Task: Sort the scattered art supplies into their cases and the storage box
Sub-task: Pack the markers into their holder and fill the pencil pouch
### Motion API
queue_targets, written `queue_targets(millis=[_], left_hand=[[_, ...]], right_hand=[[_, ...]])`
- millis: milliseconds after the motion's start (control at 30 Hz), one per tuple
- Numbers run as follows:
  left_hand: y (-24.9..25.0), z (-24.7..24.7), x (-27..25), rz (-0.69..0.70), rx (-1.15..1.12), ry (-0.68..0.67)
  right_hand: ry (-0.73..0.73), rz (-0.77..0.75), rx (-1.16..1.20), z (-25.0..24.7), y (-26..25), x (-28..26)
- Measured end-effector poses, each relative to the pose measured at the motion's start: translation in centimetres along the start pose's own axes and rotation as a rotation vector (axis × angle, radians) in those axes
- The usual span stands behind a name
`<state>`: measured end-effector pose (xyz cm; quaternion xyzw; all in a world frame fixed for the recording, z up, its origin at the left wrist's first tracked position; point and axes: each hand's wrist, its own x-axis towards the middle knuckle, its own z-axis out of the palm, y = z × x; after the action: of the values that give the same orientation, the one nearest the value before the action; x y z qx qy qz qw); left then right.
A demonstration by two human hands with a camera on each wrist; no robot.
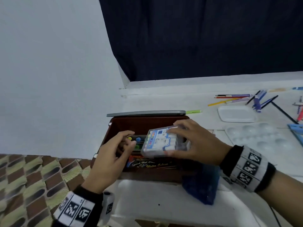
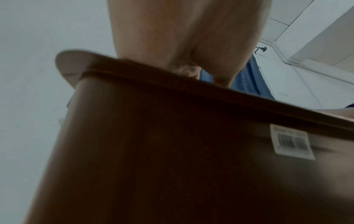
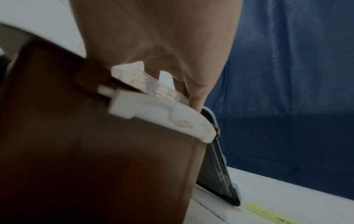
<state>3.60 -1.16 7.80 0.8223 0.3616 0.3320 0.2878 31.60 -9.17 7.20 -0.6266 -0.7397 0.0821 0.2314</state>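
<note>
A brown storage box (image 1: 147, 120) stands open on the white table, its grey lid (image 1: 146, 113) leaning behind it. My right hand (image 1: 173, 140) grips a clear case of white markers (image 1: 164, 141) and holds it tilted over the box's right half. In the right wrist view the marker case (image 3: 162, 89) sits just above the box's rim and white latch (image 3: 162, 115). My left hand (image 1: 126, 140) reaches into the box's left side, fingers curled round the end of a dark case with coloured dots (image 1: 139, 140). A watercolour box (image 1: 150, 164) lies inside at the front.
Loose coloured pencils (image 1: 232, 97), pens (image 1: 259, 100) and a green marker (image 1: 193, 111) lie scattered at the back right. A white tray (image 1: 236, 113) and clear paint palette (image 1: 255, 136) sit to the right. A blue pouch (image 1: 201, 184) lies by the box's front right corner.
</note>
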Motion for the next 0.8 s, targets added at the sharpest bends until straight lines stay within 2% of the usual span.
queue_targets(millis=[133,233,433,633,800], left_hand=[[-1.1,0.4,0.1,0.020,0.060,-0.060],[-1.6,0.4,-0.2,0.080,0.141,-0.020],[-1.9,0.5,-0.4,0.086,0.155,0.015],[-1.6,0.7,-0.6,0.077,0.222,-0.037],[-1.1,0.7,-0.4,0.053,0.103,-0.065]], right_hand=[[-0.072,-0.052,-0.172,0.5,0.3,1.0],[-0.202,-0.007,-0.266,0.6,0.5,1.9],[-0.360,-0.005,-0.520,1.2,-0.2,3.2],[-0.360,0.045,-0.593,2.2,-1.3,3.2],[-0.252,0.057,-0.426,2.1,-1.0,2.7]])
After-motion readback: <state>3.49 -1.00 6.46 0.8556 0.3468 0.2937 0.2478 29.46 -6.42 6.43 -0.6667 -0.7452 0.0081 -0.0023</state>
